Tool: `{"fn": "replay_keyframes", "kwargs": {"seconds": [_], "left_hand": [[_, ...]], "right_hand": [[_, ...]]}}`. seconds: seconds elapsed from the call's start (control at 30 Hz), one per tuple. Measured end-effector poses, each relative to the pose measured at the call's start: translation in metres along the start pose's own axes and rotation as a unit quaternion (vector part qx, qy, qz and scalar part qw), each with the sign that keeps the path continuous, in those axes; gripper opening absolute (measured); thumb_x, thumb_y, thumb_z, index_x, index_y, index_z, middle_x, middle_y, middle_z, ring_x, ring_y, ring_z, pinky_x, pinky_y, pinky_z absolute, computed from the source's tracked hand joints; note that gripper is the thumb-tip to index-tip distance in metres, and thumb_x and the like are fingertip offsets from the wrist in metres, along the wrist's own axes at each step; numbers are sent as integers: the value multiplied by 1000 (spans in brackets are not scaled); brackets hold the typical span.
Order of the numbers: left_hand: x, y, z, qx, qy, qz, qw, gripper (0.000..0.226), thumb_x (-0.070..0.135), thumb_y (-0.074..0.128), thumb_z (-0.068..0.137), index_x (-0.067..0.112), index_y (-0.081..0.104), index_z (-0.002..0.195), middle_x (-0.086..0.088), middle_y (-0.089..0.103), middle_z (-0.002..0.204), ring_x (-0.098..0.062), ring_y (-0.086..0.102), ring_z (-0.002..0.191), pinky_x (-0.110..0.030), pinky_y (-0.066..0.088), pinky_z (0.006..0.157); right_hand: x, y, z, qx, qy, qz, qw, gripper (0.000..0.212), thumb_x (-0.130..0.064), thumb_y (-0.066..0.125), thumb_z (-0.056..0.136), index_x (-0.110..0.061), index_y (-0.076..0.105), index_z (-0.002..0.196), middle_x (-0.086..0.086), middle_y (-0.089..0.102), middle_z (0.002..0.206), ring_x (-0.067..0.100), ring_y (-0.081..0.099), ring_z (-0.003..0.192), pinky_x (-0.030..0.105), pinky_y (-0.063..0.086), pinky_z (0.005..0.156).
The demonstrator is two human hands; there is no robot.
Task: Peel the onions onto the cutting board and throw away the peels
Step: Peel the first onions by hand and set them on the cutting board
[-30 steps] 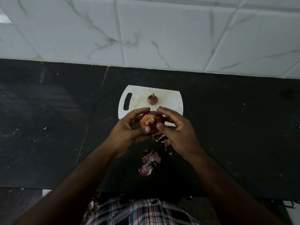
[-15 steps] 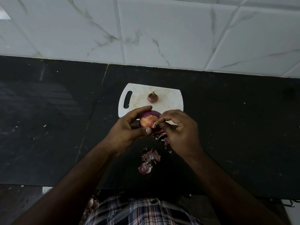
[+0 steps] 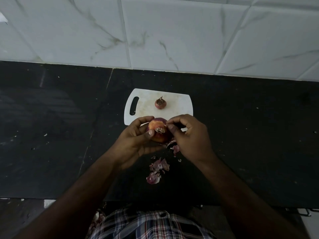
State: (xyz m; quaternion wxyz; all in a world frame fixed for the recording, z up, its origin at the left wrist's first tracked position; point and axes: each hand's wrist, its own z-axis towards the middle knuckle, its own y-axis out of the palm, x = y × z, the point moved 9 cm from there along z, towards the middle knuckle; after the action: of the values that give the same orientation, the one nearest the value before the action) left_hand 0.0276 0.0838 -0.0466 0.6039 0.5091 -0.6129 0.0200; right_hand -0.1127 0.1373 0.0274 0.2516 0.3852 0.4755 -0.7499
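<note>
In the head view, a dark bench [image 3: 51, 135] is seen beneath a wall of white marbled tiles [image 3: 172, 31]. A white cutting board [image 3: 179, 104] with a slot handle at its left end lies flat on the bench, near the wall. A small onion [image 3: 160, 103] with its dry root tuft uppermost sits alone on the middle of the board.

Just above the near edge of the board, a larger onion [image 3: 158, 131] is held in the left hand [image 3: 136, 140]; its fingers are curled round the bulb from the left and behind, and the thumb is pressed near the root end, which faces the camera. Orange-pink flesh and a purple patch of skin are shown on it. The right hand [image 3: 189, 137] is brought against the onion's upper right side, its fingers bent and its thumb and forefinger pinched together at the bulb's edge; what is pinched appears to be a thin strip of skin, though the dim light makes this uncertain.

Loose purple peels [image 3: 158, 169] are scattered on the bench below the hands, off the board. A plaid shirt [image 3: 146, 225] is seen at the lower edge.
</note>
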Motion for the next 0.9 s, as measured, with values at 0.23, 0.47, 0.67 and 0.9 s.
{"fn": "replay_keyframes", "kwargs": {"seconds": [0.23, 0.47, 0.67, 0.9], "left_hand": [[1, 2, -2, 47, 8, 21, 999, 70, 3, 84, 68, 15, 51, 129, -15, 59, 134, -37, 70, 106, -42, 62, 73], [3, 5, -7, 2, 3, -24, 1000, 76, 34, 97, 58, 11, 62, 121, -9, 72, 100, -19, 71, 82, -26, 57, 61], [-1, -1, -12, -4, -22, -60, 998, 78, 39, 94, 63, 13, 61, 128, -17, 70, 112, -28, 73, 85, -23, 56, 58], [-7, 0, -14, -10, -38, -10, 999, 69, 47, 88, 68, 15, 66, 126, -16, 70, 110, -22, 70, 77, -23, 54, 58]], "right_hand": [[30, 16, -9, 2, 181, 149, 972, 19, -9, 57, 98, -22, 64, 86, -3, 68, 87, 18, 69, 83, 43, 62, 67], [45, 7, -6, 56, 236, 213, 946, 18, -6, 46, 103, -10, 60, 92, 0, 73, 76, 15, 71, 65, 35, 59, 57], [60, 0, -6, -22, 196, 80, 977, 20, -4, 61, 95, -19, 73, 97, -4, 74, 89, 7, 72, 79, 29, 60, 67], [15, 9, -2, -88, 101, 83, 987, 29, -25, 74, 88, -26, 72, 117, -15, 69, 115, -2, 64, 105, 26, 54, 91]]}}
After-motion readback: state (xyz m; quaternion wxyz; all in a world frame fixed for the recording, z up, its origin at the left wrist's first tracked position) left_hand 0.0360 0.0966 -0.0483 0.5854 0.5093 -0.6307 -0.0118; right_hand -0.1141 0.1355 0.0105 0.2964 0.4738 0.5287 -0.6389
